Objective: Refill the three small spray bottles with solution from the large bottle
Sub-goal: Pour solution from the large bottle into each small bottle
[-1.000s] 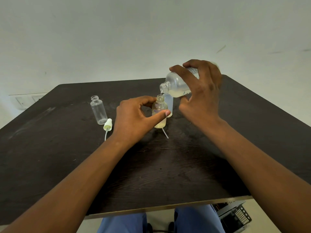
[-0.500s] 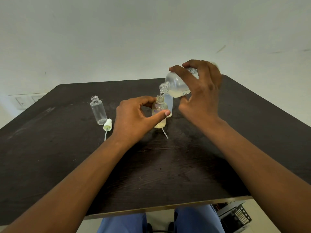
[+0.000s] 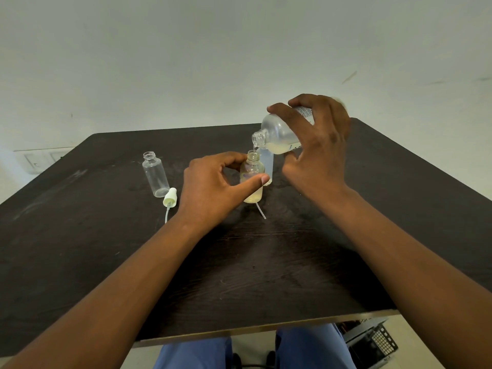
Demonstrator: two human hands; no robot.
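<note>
Clear plastic empty small bottle (image 3: 155,174), uncapped, and spray cap (image 3: 169,197): left of the left hand (image 3: 213,190). Left hand pinches the middle bottle (image 3: 252,179), part full. Right hand (image 3: 316,153) grips the tilted large bottle (image 3: 277,134) above it, trickling. Risk: narrow necks misalign, solution spills on the table (image 3: 266,275); overfilling.

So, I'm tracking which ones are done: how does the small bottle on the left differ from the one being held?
The left small bottle looks empty; the held small bottle has yellowish liquid in it. The left one stands free, untouched; the held one is steadied by the left hand, under the large bottle. Both are clear, upright and uncapped.
</note>
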